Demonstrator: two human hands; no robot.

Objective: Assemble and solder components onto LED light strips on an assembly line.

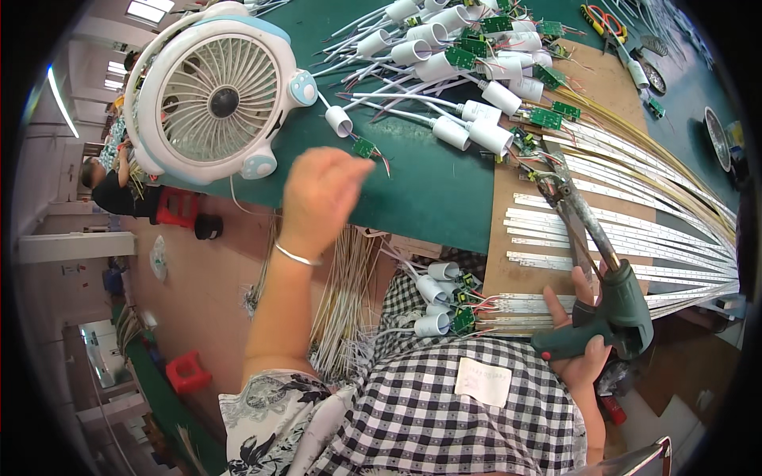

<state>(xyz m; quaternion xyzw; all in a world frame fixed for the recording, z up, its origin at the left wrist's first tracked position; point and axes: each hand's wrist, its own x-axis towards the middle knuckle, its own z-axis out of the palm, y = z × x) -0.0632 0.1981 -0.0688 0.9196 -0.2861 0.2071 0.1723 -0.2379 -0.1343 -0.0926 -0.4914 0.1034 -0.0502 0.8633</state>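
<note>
My right hand (583,361) is wrapped around the handle of a green soldering gun (627,309). Its long metal barrel slants up and left, over white LED strips (548,230) laid side by side on brown board. A green circuit board (524,143) with thin wires lies beside the barrel's upper end. My left hand (321,194) hovers by the table edge, its fingers curled together and slightly blurred; anything between them is hidden. Just beyond those fingertips lie a small circuit board (364,147) with red wires and a white cylindrical housing (339,120) on a cable.
A white and blue fan (222,99) stands at the far left of the green table (444,206). Several white housings (432,67) with circuit boards are heaped at the back. More housings (432,321) rest by my lap. Pliers (607,28) lie far right. Another person (119,186) sits off left.
</note>
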